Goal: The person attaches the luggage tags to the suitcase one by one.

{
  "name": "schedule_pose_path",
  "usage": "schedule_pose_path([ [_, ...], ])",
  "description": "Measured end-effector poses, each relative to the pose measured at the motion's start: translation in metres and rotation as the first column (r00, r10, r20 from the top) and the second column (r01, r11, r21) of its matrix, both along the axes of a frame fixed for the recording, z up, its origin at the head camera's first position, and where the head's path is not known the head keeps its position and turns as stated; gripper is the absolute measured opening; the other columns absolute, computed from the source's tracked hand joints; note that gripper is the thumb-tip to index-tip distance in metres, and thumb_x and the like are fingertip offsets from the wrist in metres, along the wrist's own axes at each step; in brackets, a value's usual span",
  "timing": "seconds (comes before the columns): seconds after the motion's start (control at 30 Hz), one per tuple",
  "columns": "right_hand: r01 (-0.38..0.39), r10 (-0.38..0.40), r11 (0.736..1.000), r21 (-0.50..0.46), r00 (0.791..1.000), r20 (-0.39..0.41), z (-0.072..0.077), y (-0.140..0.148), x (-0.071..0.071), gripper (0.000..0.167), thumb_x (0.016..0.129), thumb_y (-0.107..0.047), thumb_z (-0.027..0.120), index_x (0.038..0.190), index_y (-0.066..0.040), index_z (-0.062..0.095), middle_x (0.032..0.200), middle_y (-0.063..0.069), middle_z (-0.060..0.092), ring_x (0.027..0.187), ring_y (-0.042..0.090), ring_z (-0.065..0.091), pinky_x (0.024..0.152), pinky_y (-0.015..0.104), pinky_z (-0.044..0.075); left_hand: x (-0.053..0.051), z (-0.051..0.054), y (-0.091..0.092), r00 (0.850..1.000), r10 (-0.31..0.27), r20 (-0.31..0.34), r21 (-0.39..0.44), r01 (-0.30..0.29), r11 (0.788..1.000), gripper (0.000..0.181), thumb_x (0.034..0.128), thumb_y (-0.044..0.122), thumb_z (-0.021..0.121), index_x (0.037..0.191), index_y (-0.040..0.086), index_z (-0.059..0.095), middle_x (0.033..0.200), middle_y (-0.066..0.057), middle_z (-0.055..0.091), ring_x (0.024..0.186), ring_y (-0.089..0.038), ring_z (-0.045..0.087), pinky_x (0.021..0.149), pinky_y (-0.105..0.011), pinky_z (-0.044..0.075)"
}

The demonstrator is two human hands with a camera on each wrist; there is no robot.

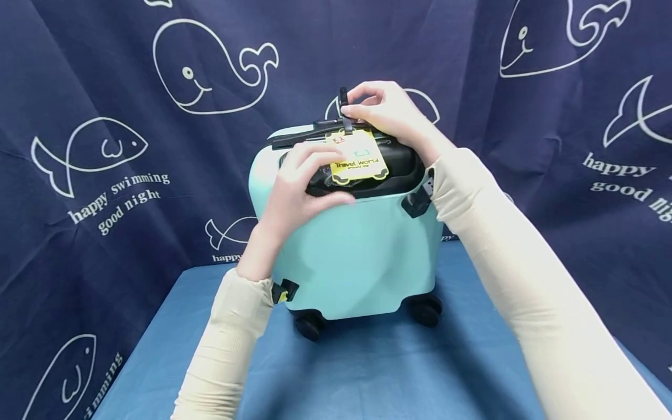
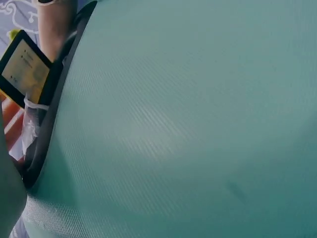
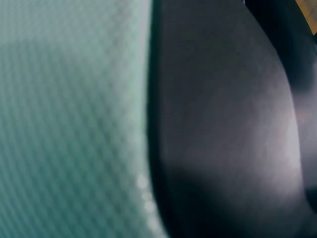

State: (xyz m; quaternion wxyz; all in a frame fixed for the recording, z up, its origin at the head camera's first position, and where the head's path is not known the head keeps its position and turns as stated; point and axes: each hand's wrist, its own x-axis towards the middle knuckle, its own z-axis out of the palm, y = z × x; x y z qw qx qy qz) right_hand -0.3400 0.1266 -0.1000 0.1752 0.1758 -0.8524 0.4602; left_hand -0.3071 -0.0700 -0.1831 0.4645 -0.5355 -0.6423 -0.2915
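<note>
A mint-green suitcase (image 1: pixel 362 251) stands upright on its wheels, its black top recess facing up. Over that recess lies a yellow luggage tag (image 1: pixel 362 160) printed "Travel World", with a black strap (image 1: pixel 345 111) rising from its upper end. Thumb and fingertips of my right hand (image 1: pixel 385 111) pinch this strap above the suitcase handle (image 1: pixel 299 139). My left hand (image 1: pixel 296 186) is at the tag's left edge, fingers reaching over it, thumb apart below. In the left wrist view, the tag's dark-bordered side (image 2: pixel 27 69) shows beside the fingers (image 2: pixel 15 129). The right wrist view shows only suitcase surfaces.
Clear plastic film (image 2: pixel 30 126) hangs by the recess. Black wheels (image 1: pixel 425 309) rest on the blue cloth-covered table (image 1: pixel 357 373). A dark blue curtain (image 1: pixel 315 52) with whale and fish drawings hangs close behind. A small black camera (image 1: pixel 417 201) is at my right wrist.
</note>
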Motion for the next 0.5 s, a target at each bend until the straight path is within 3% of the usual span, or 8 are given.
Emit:
schedule_pose_path([
  [0.1,0.006,-0.006,1.000,-0.009,1.000,0.012,0.0010,-0.0015,0.0002,0.021,0.084,-0.028,0.069,0.101,-0.015,0.065,0.076,-0.005,0.066,0.071,0.006,0.060,0.066,0.021,0.043,0.0002,-0.0014,-0.0009,0.999,-0.005,-0.045,0.006,0.005,1.000,0.032,0.0747,0.016,0.079,0.101,0.003,0.067,0.105,-0.012,0.064,0.103,-0.025,0.056,0.096,-0.033,0.042],
  [0.17,0.015,-0.015,1.000,-0.013,1.000,0.027,0.0018,-0.0021,0.0001,0.021,0.084,-0.027,0.069,0.100,-0.014,0.065,0.070,-0.008,0.065,0.068,0.005,0.059,0.064,0.021,0.042,0.0004,-0.0003,0.0002,0.998,0.004,-0.068,0.021,-0.003,1.000,0.018,0.0806,0.004,0.070,0.098,0.003,0.068,0.101,-0.012,0.065,0.100,-0.026,0.057,0.094,-0.033,0.044],
  [0.27,0.048,-0.049,0.999,0.020,0.998,0.044,0.0030,-0.0027,-0.0007,0.023,0.084,-0.027,0.069,0.102,-0.013,0.065,0.067,-0.011,0.063,0.068,0.005,0.056,0.066,0.020,0.040,0.0010,0.0013,0.0023,0.997,0.003,-0.074,0.060,0.002,0.998,0.018,0.0828,-0.005,0.059,0.096,0.003,0.069,0.099,-0.013,0.066,0.098,-0.027,0.058,0.092,-0.032,0.045],
  [0.5,0.146,-0.157,0.973,0.179,0.987,0.047,0.0038,-0.0035,-0.0025,0.038,0.086,-0.034,0.064,0.113,-0.008,0.067,0.092,-0.005,0.065,0.084,0.007,0.052,0.076,0.017,0.039,0.0006,0.0019,0.0023,0.998,-0.019,-0.063,0.098,0.026,0.995,0.017,0.0812,-0.006,0.061,0.094,0.002,0.069,0.097,-0.013,0.067,0.097,-0.026,0.060,0.092,-0.031,0.046],
])
